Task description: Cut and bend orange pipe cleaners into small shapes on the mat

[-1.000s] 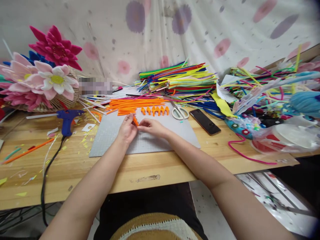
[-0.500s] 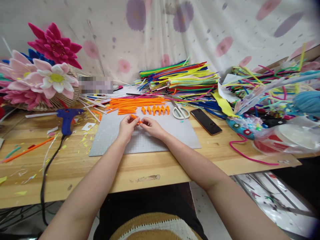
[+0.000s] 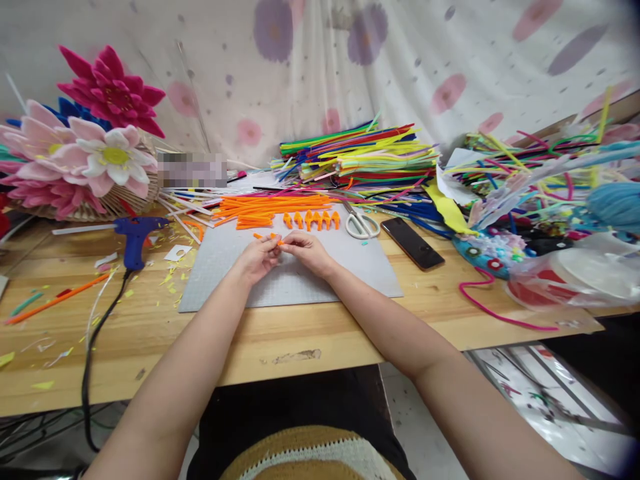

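Note:
Over the grey cutting mat [image 3: 215,273], my left hand [image 3: 260,259] is closed on an orange pipe cleaner [image 3: 258,236], whose tip sticks out past the fingers. My right hand [image 3: 306,251] pinches the same piece from the other side, with the fingertips of both hands close together; much of the piece is hidden by them. Just beyond lie cut orange pipe cleaners [image 3: 273,206] and a row of several small bent orange pieces [image 3: 317,221]. White-handled scissors [image 3: 363,227] rest at the mat's back right.
A black phone [image 3: 413,244] lies right of the mat. On the left are a blue glue gun [image 3: 134,241] with its cord and felt-like flowers [image 3: 113,157]. Bundled coloured pipe cleaners [image 3: 370,153] are piled behind. A plastic-wrapped tub [image 3: 575,273] stands at right.
My left hand has turned, its palm side showing more, and an orange end now points out to the left. My right fingers have shifted slightly at the piece.

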Demonstrator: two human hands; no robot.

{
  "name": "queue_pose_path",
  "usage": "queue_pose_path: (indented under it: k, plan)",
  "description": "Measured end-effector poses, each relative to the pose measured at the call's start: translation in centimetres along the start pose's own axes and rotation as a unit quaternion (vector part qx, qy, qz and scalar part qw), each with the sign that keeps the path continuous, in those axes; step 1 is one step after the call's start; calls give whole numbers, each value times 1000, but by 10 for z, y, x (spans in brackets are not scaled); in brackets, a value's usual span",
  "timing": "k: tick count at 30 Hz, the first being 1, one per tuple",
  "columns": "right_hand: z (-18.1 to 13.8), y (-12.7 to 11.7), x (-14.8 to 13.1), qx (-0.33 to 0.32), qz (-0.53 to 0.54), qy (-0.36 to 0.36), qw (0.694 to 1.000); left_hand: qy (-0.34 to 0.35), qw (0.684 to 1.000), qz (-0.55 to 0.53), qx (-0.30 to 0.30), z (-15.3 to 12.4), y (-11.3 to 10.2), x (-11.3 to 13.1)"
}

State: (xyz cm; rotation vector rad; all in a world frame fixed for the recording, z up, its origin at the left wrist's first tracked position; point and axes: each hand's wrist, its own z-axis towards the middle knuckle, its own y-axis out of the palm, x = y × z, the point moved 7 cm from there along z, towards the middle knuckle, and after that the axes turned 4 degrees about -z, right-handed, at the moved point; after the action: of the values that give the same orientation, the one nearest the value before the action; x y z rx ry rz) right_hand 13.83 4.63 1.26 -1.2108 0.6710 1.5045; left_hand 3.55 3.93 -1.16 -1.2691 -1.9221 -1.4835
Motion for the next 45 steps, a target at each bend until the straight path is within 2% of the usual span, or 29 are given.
queue_pose_path:
  k: [3, 6, 8, 10, 13, 18, 22, 25, 33, 38, 41, 45]
  plan:
    - [-1, 1, -7, -11, 17, -14, 1000, -132, 986, -82, -62, -3, 6, -13]
    - [-1, 0, -6, -13, 6, -10, 1000, -168, 978, -99, -67, -3, 7, -18]
    - [-1, -1, -3, -22, 4, 3, 1000, -123, 988, -84, -40, -1, 5, -16]
    - [-1, -1, 3, -36, 2, 24, 999, -27, 999, -40, 3, 1, 1, -7]
    - [-2, -1, 9, -52, -6, 56, 997, 107, 992, 58, 31, -1, -1, 10]
    - [-2, -3, 12, -44, -40, 61, 996, 186, 963, 194, 23, -5, 1, 21]
    - [-1, -7, 13, -5, -75, 61, 995, 224, 937, 269, 22, -2, 1, 20]
    - [-2, -6, 15, 4, -45, 85, 995, 250, 922, 296, 25, 0, 1, 20]
    - [-5, -3, 19, 17, 2, 125, 992, 238, 921, 307, 10, -1, 2, 21]
    - [-5, -7, 24, 62, -12, 125, 990, 274, 901, 333, 44, -3, 1, 24]
    - [-4, -6, 25, 56, -12, 126, 990, 282, 907, 306, 57, -4, -1, 23]
    - [-4, -2, 25, 35, 14, 148, 988, 251, 934, 248, 61, -3, -2, 18]
